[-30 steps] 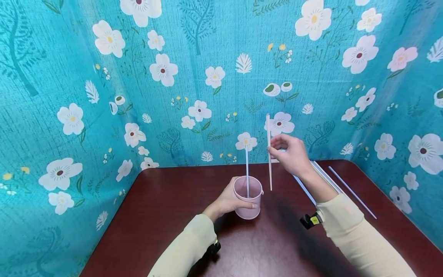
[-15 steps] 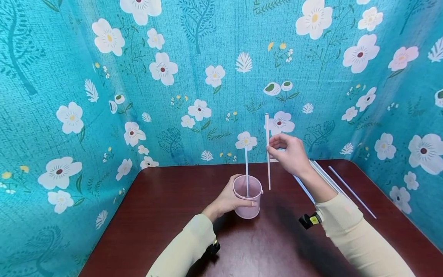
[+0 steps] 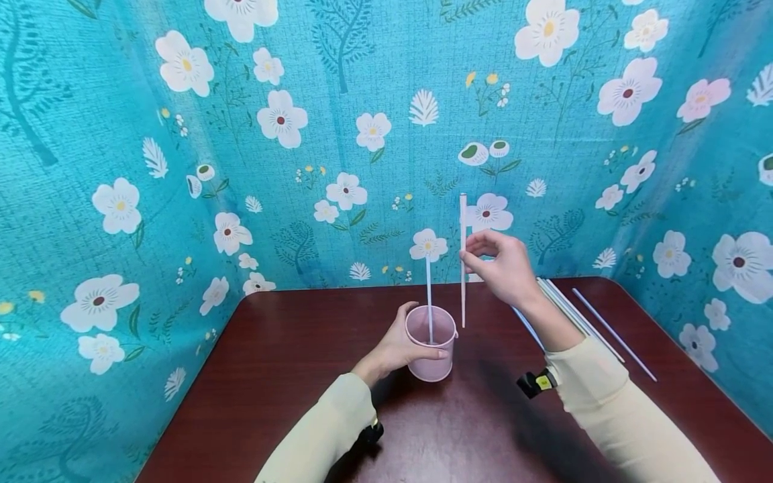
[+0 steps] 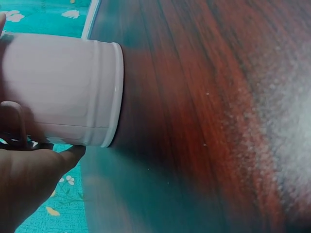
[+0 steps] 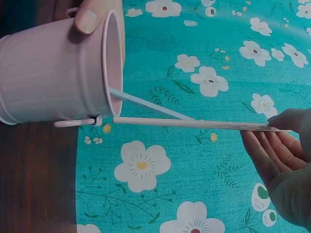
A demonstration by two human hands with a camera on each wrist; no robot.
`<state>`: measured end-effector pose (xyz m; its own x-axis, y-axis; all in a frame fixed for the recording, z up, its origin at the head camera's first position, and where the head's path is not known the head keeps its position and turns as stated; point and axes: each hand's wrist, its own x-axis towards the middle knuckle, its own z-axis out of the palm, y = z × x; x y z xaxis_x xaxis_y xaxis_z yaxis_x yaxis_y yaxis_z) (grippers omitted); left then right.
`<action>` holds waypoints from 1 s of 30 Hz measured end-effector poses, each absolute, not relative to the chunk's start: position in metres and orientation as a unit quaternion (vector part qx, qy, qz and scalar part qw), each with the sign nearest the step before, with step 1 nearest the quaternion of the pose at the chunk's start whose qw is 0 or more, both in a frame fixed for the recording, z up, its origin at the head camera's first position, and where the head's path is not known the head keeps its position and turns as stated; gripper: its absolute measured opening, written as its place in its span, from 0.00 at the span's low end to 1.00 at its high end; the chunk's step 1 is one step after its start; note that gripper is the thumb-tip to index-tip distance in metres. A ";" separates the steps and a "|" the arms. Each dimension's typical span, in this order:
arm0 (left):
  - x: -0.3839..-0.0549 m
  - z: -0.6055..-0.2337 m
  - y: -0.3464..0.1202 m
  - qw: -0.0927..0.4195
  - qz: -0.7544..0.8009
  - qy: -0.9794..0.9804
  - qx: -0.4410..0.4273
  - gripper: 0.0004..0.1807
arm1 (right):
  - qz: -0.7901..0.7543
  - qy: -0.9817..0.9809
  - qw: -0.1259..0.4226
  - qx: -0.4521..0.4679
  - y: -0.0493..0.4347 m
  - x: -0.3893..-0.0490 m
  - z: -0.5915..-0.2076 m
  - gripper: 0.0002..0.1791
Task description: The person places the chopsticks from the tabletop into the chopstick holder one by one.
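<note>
My left hand (image 3: pixel 392 345) grips a small pink bucket (image 3: pixel 431 369) that stands upright on the table, thumb across its front and fingers behind it. One pale blue chopstick (image 3: pixel 429 282) leans inside the bucket and sticks up well past the rim. Just to the right, my right hand (image 3: pixel 504 268) pinches a pale pink chopstick (image 3: pixel 463 295) between thumb and fingertips. This chopstick hangs upright, its lower end near the bucket's right rim in the head view. In the right wrist view, the pink chopstick's tip (image 5: pixel 116 120) lies beside the rim, outside the opening.
Several more chopsticks (image 3: pixel 580 315) lie on the dark red table (image 3: pixel 290 376) at the right, partly behind my right forearm. A purple one (image 3: pixel 612 332) lies apart, farthest right. A turquoise flowered cloth (image 3: pixel 338 147) hangs behind and along both sides.
My right hand has moved slightly left with the pink chopstick, bringing it closer to the bucket. My left hand and the bucket have stayed almost still.
</note>
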<state>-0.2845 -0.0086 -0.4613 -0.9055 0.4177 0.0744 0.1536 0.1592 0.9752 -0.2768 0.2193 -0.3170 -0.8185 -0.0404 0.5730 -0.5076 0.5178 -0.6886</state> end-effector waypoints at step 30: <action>-0.290 -0.464 -0.009 0.128 0.614 0.748 0.218 0.45 | 0.537 -0.811 0.162 0.167 0.202 -0.299 -0.365 0.14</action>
<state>-0.2898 -0.0090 -0.4635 -0.8724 0.4828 0.0763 0.1688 0.1511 0.9740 -0.2988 0.2022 -0.3645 -0.8919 -0.0969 0.4417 -0.4446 0.3668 -0.8172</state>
